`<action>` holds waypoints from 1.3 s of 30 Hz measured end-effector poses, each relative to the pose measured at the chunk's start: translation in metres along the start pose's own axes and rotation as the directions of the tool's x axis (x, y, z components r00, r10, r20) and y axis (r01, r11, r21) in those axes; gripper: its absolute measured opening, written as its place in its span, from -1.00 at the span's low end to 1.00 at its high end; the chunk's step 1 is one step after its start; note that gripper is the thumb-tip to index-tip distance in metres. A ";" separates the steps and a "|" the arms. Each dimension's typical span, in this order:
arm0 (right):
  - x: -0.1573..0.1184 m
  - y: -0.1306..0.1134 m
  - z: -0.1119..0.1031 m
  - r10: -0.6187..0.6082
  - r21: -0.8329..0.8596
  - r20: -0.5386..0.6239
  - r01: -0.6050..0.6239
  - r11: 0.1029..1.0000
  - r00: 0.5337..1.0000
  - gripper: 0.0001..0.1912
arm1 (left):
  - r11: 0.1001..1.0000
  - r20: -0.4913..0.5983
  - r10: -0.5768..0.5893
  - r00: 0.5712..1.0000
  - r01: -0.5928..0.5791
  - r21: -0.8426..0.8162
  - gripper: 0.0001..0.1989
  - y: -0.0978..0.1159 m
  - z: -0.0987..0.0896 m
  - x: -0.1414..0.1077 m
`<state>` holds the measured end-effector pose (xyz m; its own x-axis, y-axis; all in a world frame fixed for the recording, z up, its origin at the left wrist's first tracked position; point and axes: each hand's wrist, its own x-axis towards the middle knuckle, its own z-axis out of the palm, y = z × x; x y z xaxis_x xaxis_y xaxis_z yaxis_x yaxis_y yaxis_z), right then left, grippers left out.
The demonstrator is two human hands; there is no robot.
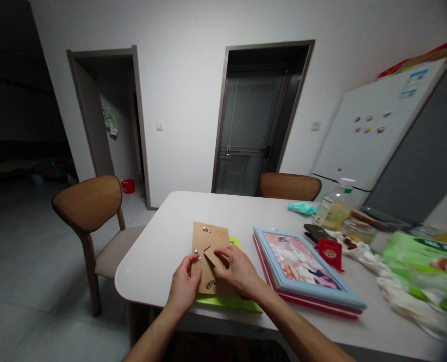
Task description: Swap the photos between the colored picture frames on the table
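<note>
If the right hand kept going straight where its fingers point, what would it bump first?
The right hand would meet the cardboard flap on the brown backing board first. Its fingertips look already against that flap, though depth is hard to judge from this view.

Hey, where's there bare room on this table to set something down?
The white table is bare left of the cardboard backing, out to the rounded corner, and behind it, up to the teal packet. The right end is crowded: the picture frames, oil bottle and green pack fill it.
</note>
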<state>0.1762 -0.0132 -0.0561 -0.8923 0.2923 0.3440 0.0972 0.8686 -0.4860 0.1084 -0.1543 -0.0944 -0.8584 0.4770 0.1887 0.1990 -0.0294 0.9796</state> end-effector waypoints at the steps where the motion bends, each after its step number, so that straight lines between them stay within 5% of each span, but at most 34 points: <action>1: 0.000 -0.003 -0.001 -0.025 0.035 -0.002 0.025 0.999 1.000 -0.64 | 1.000 -0.011 -0.013 1.000 0.013 -0.018 -0.72 0.001 -0.004 0.005; 5: 0.002 0.009 -0.004 0.001 0.107 -0.039 0.003 0.994 0.999 -0.63 | 0.993 -0.091 -0.094 0.991 0.087 -0.077 -0.71 0.000 -0.036 0.016; 11: -0.006 0.056 0.004 0.212 -0.181 -0.022 -0.212 0.960 0.977 -0.60 | 0.980 -0.256 -0.198 0.946 0.200 -0.019 -0.75 -0.016 -0.100 0.018; 20: -0.005 0.072 0.017 0.306 -0.280 0.001 -0.293 0.914 0.952 -0.48 | 0.925 -0.259 -0.054 0.964 0.146 0.350 -0.75 -0.025 -0.112 0.024; 25: -0.001 0.072 0.011 0.438 -0.002 -0.015 -0.438 0.899 0.899 -0.41 | 0.857 -0.199 0.113 0.973 0.006 0.515 -0.65 -0.021 -0.090 0.017; 30: -0.006 0.051 0.000 0.491 0.546 0.233 -0.531 0.648 0.840 -0.30 | 0.832 0.040 0.188 0.981 -0.181 0.524 -0.60 -0.008 -0.022 -0.009; 32: -0.008 0.040 -0.006 0.448 0.604 0.222 -0.483 0.634 0.866 -0.27 | 0.805 0.210 0.253 0.944 -0.326 0.495 -0.53 0.002 0.008 -0.018; 35: -0.008 0.027 -0.012 0.395 0.668 0.177 -0.404 0.625 0.902 -0.26 | 0.747 0.313 0.338 0.887 -0.456 0.484 -0.52 0.018 0.039 -0.024; 39: -0.007 0.026 -0.012 0.381 0.730 0.164 -0.372 0.574 0.910 -0.23 | 0.657 0.348 0.449 0.823 -0.568 0.495 -0.51 0.036 0.045 -0.017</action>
<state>0.1899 0.0120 -0.0610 -0.8470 0.5316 -0.0037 0.0657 0.0978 -0.9930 0.1512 -0.1236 -0.0652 -0.4522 0.6853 0.5708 0.8526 0.1444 0.5021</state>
